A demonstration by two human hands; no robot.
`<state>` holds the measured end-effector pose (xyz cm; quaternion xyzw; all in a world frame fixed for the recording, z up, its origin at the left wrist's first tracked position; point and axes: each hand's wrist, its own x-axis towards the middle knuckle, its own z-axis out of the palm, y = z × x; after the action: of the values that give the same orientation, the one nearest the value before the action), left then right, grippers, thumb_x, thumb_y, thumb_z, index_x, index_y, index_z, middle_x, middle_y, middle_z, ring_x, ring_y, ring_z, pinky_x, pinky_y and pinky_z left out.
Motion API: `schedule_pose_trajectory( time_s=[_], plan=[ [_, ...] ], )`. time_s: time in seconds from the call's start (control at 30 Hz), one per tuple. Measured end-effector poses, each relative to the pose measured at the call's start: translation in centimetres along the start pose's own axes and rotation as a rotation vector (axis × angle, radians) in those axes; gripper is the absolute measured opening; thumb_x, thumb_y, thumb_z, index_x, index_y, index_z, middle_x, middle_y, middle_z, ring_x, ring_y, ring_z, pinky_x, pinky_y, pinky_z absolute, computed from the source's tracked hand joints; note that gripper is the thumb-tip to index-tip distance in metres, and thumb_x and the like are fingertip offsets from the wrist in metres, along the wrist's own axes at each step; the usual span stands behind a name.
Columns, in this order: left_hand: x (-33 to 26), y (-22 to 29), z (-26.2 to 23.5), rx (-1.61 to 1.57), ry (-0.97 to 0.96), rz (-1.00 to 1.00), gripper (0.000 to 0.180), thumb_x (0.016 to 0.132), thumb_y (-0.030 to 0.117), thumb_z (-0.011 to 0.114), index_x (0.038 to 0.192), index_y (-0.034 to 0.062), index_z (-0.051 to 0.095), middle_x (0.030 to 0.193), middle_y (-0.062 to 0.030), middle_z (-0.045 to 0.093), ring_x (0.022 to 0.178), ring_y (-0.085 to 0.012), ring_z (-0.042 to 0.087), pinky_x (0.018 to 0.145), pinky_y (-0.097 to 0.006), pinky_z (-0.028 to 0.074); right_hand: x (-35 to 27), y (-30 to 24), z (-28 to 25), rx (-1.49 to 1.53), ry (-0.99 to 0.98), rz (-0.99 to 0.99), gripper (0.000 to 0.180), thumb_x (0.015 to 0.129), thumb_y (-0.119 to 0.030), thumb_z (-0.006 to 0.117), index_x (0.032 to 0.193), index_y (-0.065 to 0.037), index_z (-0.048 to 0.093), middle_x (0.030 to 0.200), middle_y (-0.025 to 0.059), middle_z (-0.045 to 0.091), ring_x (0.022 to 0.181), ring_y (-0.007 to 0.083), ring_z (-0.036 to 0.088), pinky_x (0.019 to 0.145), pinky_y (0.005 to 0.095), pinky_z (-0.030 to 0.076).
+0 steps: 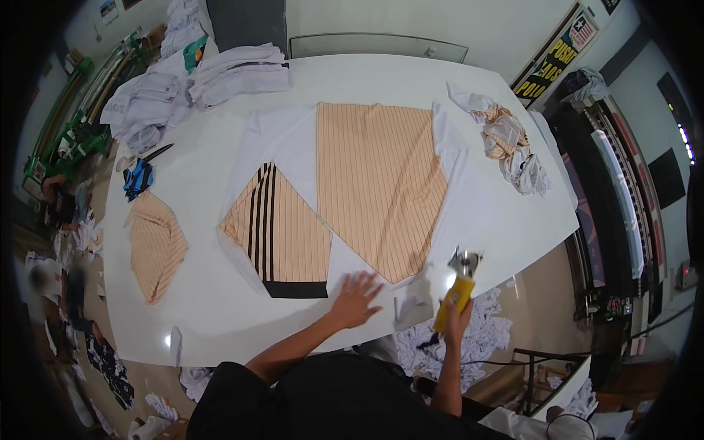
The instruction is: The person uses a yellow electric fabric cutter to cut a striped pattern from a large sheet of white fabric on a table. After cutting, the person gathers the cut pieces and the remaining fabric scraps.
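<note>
A white sheet of fabric (284, 141) printed with peach, thin-striped panels lies spread on the white table (205, 308). The large panel (378, 187) fills its middle; a smaller panel (282, 238) with black stripes and a black hem sits to its left. My left hand (356, 298) presses flat on the white fabric near the table's front edge, fingers spread. My right hand (456, 317) grips a yellow electric rotary cutter (458, 286), its round blade at the fabric's lower right edge.
A cut peach panel (155, 246) lies alone at the table's left. Scissors (150, 155) and a blue cloth (137, 178) sit further back left. Folded white fabric (238, 73) is piled at the far left, crumpled offcuts (510, 143) at the right. White scraps (480, 337) litter the floor.
</note>
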<state>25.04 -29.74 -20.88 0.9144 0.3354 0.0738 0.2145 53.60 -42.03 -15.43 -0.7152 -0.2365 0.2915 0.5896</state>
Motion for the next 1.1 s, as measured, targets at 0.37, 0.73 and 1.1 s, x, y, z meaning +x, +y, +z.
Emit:
schedule_pose_trajectory(
  time_s=[0.37,0.73,1.1],
  plan=[
    [-13.8,-12.4,-6.1,0.102,0.125,-0.949,0.110,0.088,0.077,0.059,0.166,0.0113,0.019,0.172,-0.0240,0.006,0.156,-0.0532,0.003,0.118,-0.075,0.005,10.5,1.7,5.9,-0.274,-0.113,-0.094,0.054,0.093,-0.022,0.069,0.135,0.005,0.049,0.114,0.0180,0.066,0.100,0.0250,0.066,0.087,0.0369,0.054],
    [-14.8,-6.7,-6.9,0.133,0.009,-1.048,0.126,0.077,0.081,0.066,0.167,0.0107,0.014,0.173,-0.0225,0.003,0.154,-0.0569,0.002,0.113,-0.081,0.009,1.6,4.3,-4.9,-0.415,-0.052,-0.093,0.046,0.092,-0.018,0.070,0.130,0.002,0.053,0.105,0.0141,0.067,0.091,0.0198,0.066,0.079,0.0349,0.055],
    [-1.3,10.7,7.6,0.097,-0.014,0.444,0.059,0.092,0.039,0.069,0.133,-0.0029,0.062,0.151,-0.0200,0.050,0.148,-0.0359,0.037,0.124,-0.049,0.027,-2.3,-0.7,-8.1,-0.402,-0.025,-0.119,0.049,0.095,-0.015,0.069,0.134,0.004,0.046,0.108,0.0141,0.067,0.089,0.0194,0.067,0.075,0.0330,0.056]
  ],
)
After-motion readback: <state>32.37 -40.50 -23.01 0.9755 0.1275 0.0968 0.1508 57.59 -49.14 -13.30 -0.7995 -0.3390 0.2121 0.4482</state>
